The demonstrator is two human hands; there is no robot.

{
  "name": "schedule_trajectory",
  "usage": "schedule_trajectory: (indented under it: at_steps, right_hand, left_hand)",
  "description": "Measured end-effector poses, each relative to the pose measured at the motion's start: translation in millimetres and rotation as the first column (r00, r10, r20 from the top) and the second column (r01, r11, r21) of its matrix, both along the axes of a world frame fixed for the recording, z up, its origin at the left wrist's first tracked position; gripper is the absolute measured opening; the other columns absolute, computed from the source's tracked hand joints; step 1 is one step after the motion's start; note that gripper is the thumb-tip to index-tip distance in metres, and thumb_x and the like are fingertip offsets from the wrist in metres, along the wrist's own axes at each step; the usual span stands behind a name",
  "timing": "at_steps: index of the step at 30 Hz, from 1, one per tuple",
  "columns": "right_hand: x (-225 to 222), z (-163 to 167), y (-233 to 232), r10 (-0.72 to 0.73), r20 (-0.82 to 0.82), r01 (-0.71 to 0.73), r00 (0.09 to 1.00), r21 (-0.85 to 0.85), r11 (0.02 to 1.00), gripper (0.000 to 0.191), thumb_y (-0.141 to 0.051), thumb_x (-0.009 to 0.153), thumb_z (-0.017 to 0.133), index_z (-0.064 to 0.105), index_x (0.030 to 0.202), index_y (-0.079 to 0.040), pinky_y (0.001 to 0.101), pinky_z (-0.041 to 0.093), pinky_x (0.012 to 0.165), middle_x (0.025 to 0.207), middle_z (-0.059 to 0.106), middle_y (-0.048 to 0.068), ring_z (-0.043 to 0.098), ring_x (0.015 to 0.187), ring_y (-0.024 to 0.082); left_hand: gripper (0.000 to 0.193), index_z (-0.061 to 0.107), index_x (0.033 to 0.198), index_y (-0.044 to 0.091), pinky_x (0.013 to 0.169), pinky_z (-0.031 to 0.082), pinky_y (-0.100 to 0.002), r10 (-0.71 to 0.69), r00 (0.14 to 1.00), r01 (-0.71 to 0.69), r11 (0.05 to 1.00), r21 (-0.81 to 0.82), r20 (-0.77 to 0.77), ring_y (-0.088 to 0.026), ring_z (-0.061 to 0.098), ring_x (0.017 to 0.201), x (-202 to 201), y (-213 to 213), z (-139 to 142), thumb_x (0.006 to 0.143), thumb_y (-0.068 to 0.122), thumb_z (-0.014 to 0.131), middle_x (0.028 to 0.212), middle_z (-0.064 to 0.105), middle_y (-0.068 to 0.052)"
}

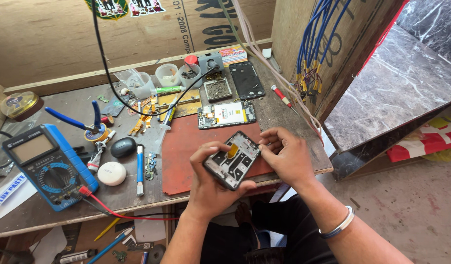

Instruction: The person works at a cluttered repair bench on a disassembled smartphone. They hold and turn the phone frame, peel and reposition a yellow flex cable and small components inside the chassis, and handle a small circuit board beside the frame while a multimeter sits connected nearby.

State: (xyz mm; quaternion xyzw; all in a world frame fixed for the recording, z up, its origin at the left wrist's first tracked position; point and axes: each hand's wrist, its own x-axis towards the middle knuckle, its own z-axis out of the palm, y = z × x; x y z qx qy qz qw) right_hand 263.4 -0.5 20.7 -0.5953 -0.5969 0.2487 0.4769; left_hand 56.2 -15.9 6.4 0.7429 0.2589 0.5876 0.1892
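Between your two hands, over the near edge of the table (49,205), sits the opened phone frame (232,159), tilted with its inner side up. Your left hand (211,183) has a closed grip on it, the palm cupping its lower end from below and the thumb curled over its left rim. Your right hand (284,156) closes its grip on the frame's upper right corner, fingertips pinching the edge. Just beyond the grip, a second opened phone (226,115) lies flat at the far edge of the red mat (186,156). Well to the left of your left hand rests a blue multimeter (47,166), with a white round case (111,173) nearer.
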Motion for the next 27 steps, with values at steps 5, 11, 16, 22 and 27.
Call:
schedule_trajectory:
  at_steps: [5, 11, 16, 22, 27]
  right_hand:
    - [1, -1, 0, 0.007, -0.072, -0.006, 0.997, 0.013, 1.0, 0.024, -0.011, 0.084, 0.076, 0.071, 0.106, -0.003, 0.0252, 0.059, 0.071, 0.09, 0.078, 0.004, 0.073, 0.077, 0.009]
    - [3, -7, -3, -0.028, -0.11, 0.036, 0.994, 0.073, 0.997, 0.021, -0.011, 0.084, 0.079, 0.071, 0.103, -0.004, 0.0244, 0.057, 0.07, 0.087, 0.078, 0.004, 0.071, 0.076, 0.008]
    - [5, -8, -7, -0.065, -0.015, 0.067, 0.998, 0.218, 0.974, 0.015, -0.008, 0.085, 0.079, 0.073, 0.098, -0.004, 0.0242, 0.056, 0.073, 0.088, 0.078, 0.004, 0.072, 0.079, 0.009]
    - [5, -3, -11, 0.043, -0.059, -0.038, 0.997, 0.084, 0.996, 0.016, -0.008, 0.083, 0.078, 0.073, 0.097, -0.004, 0.023, 0.057, 0.071, 0.087, 0.079, 0.003, 0.073, 0.078, 0.008]
    - [3, -1, -12, 0.024, -0.059, -0.019, 0.998, 0.078, 0.997, 0.015, -0.008, 0.082, 0.078, 0.073, 0.096, -0.004, 0.0225, 0.057, 0.067, 0.086, 0.079, 0.003, 0.073, 0.075, 0.008]
  left_hand:
    - [0.084, 0.027, 0.136, 0.009, 0.103, 0.056, -0.037, -0.014, 0.994, 0.034, 0.984, -0.177, 0.111, -0.022, 0.059, 0.119, 0, -1, -7, 0.082, 0.025, 0.089, 0.129, 0.053, -0.014]
    - [0.075, 0.03, 0.13, 0.006, 0.102, 0.058, -0.036, 0.059, 0.988, -0.013, 0.953, -0.303, 0.142, -0.022, 0.065, 0.115, -4, -1, -4, 0.077, 0.005, 0.084, 0.125, 0.057, -0.014]
    - [0.076, 0.03, 0.129, 0.005, 0.101, 0.06, -0.035, 0.107, 0.987, -0.066, 0.951, -0.3, 0.121, -0.022, 0.067, 0.114, -2, -2, 1, 0.074, 0.0, 0.083, 0.122, 0.059, -0.014]
    - [0.075, 0.031, 0.127, 0.006, 0.099, 0.06, -0.035, 0.118, 0.984, -0.073, 0.949, -0.305, 0.131, -0.021, 0.067, 0.111, -2, -2, 2, 0.073, -0.001, 0.082, 0.121, 0.058, -0.014]
    - [0.076, 0.031, 0.127, 0.006, 0.099, 0.059, -0.035, 0.109, 0.985, -0.065, 0.953, -0.295, 0.133, -0.022, 0.065, 0.111, -2, -2, 1, 0.073, -0.001, 0.083, 0.121, 0.057, -0.014]
